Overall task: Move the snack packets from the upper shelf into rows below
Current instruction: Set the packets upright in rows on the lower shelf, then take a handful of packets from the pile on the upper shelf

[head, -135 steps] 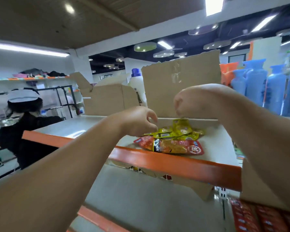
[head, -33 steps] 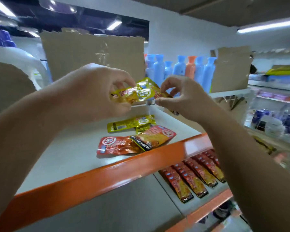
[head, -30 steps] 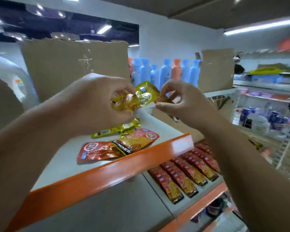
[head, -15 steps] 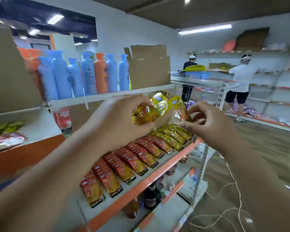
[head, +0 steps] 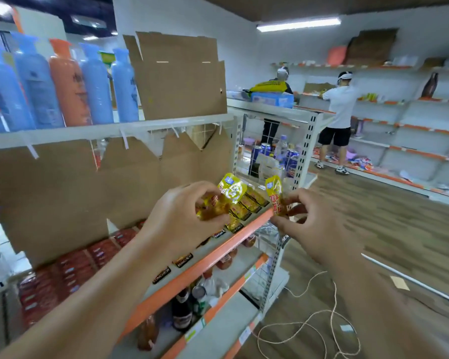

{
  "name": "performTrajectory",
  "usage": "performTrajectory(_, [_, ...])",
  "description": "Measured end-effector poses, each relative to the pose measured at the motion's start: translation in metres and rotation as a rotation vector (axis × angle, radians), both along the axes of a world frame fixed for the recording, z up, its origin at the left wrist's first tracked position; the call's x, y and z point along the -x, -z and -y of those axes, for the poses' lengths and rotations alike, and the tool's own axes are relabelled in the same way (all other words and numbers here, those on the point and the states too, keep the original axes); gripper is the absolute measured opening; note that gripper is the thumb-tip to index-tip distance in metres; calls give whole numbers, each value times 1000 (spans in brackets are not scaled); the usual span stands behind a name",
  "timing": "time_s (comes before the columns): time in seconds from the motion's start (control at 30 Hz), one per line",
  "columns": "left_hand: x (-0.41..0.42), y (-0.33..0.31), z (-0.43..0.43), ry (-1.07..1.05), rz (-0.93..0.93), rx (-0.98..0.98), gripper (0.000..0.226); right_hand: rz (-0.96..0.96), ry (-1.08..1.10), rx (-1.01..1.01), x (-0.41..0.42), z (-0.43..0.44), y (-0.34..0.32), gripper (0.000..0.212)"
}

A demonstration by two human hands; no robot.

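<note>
Red packets (head: 70, 270) lie in a row on the lower shelf (head: 218, 252). Left hand (head: 182, 218) above it, fingers curled round a yellow bunch (head: 226, 198). Yellow row (head: 246, 206) just behind. Right hand (head: 314, 224) pinches a single packet (head: 274, 196), upright, at the shelf's right end.

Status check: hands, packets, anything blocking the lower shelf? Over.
Left hand grips a bunch of yellow packets. Right hand pinches one yellow packet. Both above the yellow row on the lower shelf; nothing seen between.

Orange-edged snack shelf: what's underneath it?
Below the snack shelf: a lower shelf with a dark bottle, a can, brownish packs. Leftward is hidden by the left forearm.
</note>
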State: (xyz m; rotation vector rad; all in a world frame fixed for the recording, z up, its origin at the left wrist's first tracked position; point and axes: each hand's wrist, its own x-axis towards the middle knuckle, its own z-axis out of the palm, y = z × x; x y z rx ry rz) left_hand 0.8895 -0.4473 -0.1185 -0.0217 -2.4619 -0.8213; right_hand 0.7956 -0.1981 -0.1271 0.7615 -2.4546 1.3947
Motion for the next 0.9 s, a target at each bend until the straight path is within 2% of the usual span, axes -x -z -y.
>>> performTrajectory(0.13, [54,26,20,-29,18,-36,38,11,19,-58,56,19,22,33])
performTrajectory(0.4, [166,88,57,46,59,-189,34,49,91,-177,154,53,72,37])
performTrajectory(0.47, [192,107,59,54,69,-165,44,58,103,-224,176,58,84,41])
performTrajectory(0.57, [216,132,59,53,90,-153,53,93,103,-250,205,66,102,34])
performTrajectory(0.7, [238,161,49,-14,69,-197,45,113,76,-287,238,75,124,30])
performTrajectory(0.9, [273,211,34,-149,107,-229,46,136,-15,-313,300,81,165,32])
